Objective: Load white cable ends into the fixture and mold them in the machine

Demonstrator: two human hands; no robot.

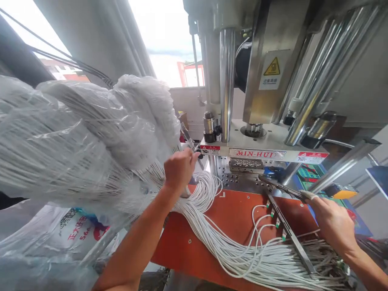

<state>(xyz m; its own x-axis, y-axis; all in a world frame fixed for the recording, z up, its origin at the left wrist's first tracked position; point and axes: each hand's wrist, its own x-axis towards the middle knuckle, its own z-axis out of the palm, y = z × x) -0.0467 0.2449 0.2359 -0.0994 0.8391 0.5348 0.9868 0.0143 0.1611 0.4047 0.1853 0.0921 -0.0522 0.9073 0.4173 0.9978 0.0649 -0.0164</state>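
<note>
My left hand is raised beside the front left corner of the press, its fingers curled closed. Whatever they may hold is hidden. Close to its thumb is a small black knob. My right hand grips a long narrow metal bar, whose far end reaches toward the press bed. Below that bar, a second slotted metal bar lies slanting across the orange board. Several small green-and-white connectors on white cables sit along its edge. A thick bundle of white cables runs across the board.
Plastic-wrapped cable bundles hang at the left. A metal mould block sits on the press bed under the plate. Upright chrome columns flank the heat-warning label. A yellow-and-black object stands beyond my right hand.
</note>
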